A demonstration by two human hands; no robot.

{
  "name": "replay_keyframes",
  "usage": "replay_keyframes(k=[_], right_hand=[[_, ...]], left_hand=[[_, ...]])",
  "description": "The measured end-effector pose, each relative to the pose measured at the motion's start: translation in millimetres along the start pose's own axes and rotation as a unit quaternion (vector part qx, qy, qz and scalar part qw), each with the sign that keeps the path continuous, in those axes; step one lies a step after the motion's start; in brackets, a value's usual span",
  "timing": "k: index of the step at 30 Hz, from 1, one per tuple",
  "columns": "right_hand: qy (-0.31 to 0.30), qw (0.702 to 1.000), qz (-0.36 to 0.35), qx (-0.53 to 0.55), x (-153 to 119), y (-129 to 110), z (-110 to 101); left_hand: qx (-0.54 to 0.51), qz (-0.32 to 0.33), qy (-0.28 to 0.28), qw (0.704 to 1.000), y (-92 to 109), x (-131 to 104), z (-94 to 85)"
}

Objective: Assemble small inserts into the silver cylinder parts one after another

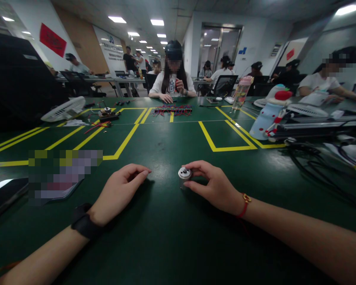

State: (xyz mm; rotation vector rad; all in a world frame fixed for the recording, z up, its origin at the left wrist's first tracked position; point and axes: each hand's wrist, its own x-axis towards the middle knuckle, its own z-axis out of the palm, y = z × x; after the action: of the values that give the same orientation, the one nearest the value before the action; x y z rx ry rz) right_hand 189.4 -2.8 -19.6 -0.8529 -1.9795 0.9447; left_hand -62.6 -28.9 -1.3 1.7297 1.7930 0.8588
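Note:
A small silver metal cylinder (185, 173), like a little motor, stands upright on the dark green table (166, 229). My right hand (215, 184) has its thumb and fingers against the cylinder's right side, closed on it. To the left, apart from the cylinder, my left hand (123, 190) is closed in a pinch of thumb and forefinger. Whatever lies between those fingertips, if anything, is too small to make out.
A phone (8, 194) and a partly blurred packet (62, 178) lie at the left. At the right are a blue bottle (262, 120), metal rails and black cables (314, 166). Across the table, a person sits behind a row of coloured wires (173, 110).

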Motion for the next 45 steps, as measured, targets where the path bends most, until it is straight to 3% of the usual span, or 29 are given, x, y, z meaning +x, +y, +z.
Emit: replay_keyframes(k=[12,17,22,26,32,37,41,45], right_hand=[[-0.011,0.999,-0.032,-0.008,5.4,1.4,4.3],[-0.005,1.000,-0.020,0.014,5.9,0.7,6.0],[-0.002,0.999,0.003,0.044,6.0,1.1,8.1],[0.013,1.000,-0.003,0.017,5.2,0.7,7.8],[0.063,0.996,-0.023,-0.057,1.9,0.3,3.9],[0.074,0.995,0.002,-0.064,-2.0,1.9,0.8],[0.055,0.996,0.016,-0.067,-3.4,-1.2,0.7],[0.054,0.994,0.035,-0.091,-2.9,-7.4,-21.2]], left_hand=[[0.055,0.055,-0.021,0.997,-1.7,2.1,3.0],[0.048,0.129,-0.099,0.985,23.7,3.0,15.1],[-0.018,0.198,-0.059,0.978,50.6,6.9,30.4],[-0.032,0.216,-0.064,0.974,59.8,11.5,30.3],[-0.085,0.169,-0.049,0.981,48.0,19.3,31.0],[-0.011,0.174,-0.138,0.975,28.6,21.6,44.7],[0.038,0.198,-0.153,0.968,29.0,20.1,51.6],[-0.023,0.174,-0.137,0.975,30.3,20.0,42.3]])
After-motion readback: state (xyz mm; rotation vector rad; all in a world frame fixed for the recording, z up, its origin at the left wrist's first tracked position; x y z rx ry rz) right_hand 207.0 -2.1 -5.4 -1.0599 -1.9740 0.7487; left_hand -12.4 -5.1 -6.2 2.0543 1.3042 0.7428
